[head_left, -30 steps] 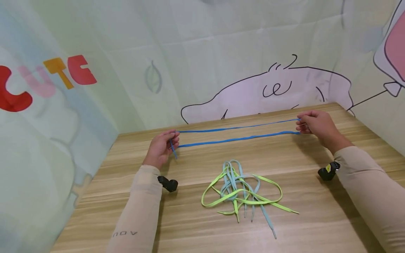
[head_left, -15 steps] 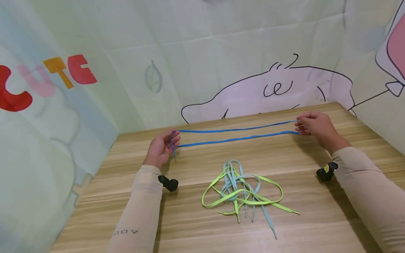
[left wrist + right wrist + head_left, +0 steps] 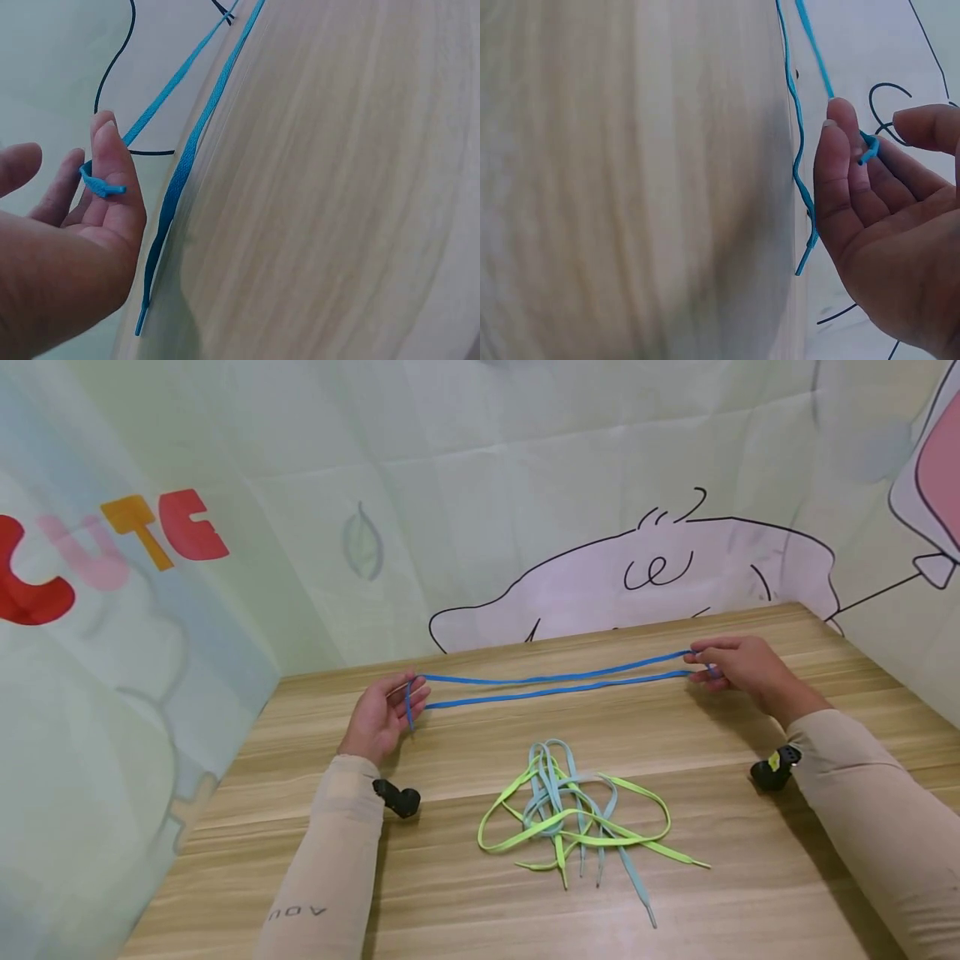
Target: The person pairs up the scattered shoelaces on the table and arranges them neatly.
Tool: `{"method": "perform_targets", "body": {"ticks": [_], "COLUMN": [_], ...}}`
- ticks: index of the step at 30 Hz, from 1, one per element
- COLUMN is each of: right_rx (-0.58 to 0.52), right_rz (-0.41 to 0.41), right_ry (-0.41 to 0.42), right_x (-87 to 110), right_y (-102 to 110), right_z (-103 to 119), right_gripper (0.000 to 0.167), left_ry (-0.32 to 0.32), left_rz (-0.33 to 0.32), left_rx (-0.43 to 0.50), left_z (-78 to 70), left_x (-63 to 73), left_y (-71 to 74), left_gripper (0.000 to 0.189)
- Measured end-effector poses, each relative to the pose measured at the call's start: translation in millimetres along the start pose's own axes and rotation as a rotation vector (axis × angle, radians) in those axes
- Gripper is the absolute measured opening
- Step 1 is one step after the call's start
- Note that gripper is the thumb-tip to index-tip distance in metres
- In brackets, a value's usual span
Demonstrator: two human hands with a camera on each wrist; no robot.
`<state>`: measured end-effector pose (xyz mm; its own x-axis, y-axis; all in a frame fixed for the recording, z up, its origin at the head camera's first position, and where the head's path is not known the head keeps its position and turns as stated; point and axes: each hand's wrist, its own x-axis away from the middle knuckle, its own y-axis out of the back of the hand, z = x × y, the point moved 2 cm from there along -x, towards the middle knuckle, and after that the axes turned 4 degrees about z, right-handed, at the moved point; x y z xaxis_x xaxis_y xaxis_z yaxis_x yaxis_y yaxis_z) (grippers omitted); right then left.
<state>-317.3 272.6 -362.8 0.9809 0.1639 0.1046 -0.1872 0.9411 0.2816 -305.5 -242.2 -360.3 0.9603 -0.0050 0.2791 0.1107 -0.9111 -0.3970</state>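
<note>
A blue shoelace (image 3: 555, 677) spans the space between my two hands above the table. My left hand (image 3: 375, 718) carries one end over its loosely bent fingers, and the tip hangs down. At the other end, the lace passes among the fingers of my right hand (image 3: 750, 667), its short tip (image 3: 866, 157) sticking out. Both thumbs stand apart from the fingers in the wrist views. Lying on the table below is a second blue shoelace (image 3: 182, 176), roughly parallel, its ends beside the hands. Closer to me lies a tangle of lime green laces (image 3: 495, 843) and pale blue laces (image 3: 633, 877).
The wooden table (image 3: 450, 893) meets a printed cloth backdrop (image 3: 480, 527) along its far and left edges. A small black camera (image 3: 397, 797) sits on the left wrist and another black camera (image 3: 774, 768) on the right.
My right hand has shifted slightly left and its fingers have loosened. My left thumb has come off the lace. The upper blue lace sags more; the tangle stays put.
</note>
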Motion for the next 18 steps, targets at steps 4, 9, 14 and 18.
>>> {"method": "perform_targets", "body": {"ticks": [4,9,14,18], "right_rx": [-0.021,0.025,0.074,0.064], "right_rz": [0.025,0.017,-0.001,0.001], "right_ry": [-0.015,-0.029,-0.042,-0.043], "right_x": [0.5,2.3,4.9,6.3], "right_y": [-1,2,6,7], "right_z": [0,-2,-2,-2], "right_gripper": [0.052,0.052,0.052,0.052], "left_ry": [0.015,0.024,0.018,0.011], "left_rz": [0.012,0.0,-0.021,-0.05], "left_rx": [0.005,0.011,0.03,0.063], "left_z": [-0.1,-1.1,-2.3,-2.5], "left_x": [0.3,1.4,2.1,1.3], "left_y": [2.9,8.1,13.4,16.4], "left_gripper": [0.044,0.039,0.029,0.031]}}
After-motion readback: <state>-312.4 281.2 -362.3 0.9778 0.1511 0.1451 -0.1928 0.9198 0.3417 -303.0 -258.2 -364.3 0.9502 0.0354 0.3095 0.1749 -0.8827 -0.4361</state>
